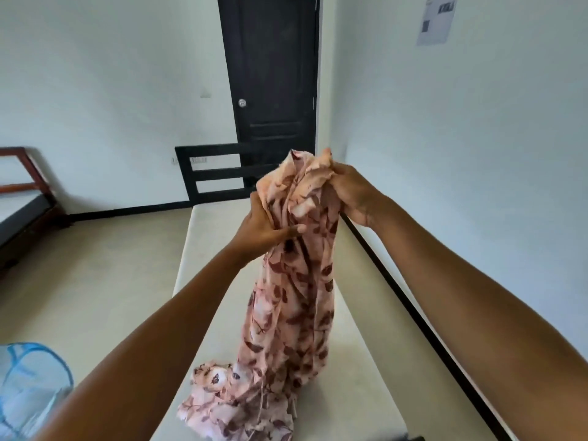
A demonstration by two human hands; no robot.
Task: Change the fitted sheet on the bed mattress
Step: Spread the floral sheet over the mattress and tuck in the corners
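Head view. My left grip [264,229] and right grip [353,194] are both clenched on the bunched top of the pink floral fitted sheet [294,300], held up above the bare mattress [362,370]. The sheet hangs as a column, its lower end crumpled on the mattress. Beyond stand a black bed frame [216,173] and a dark door [273,74]. A blue mesh hamper [28,386] is at lower left.

two hands [264,230] [356,195], one sheet [296,307], two beds [353,361] [22,214], one door [273,74], one hamper [31,377].

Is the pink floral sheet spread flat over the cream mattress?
No, the left hand and right hand hold the sheet bunched above the mattress.
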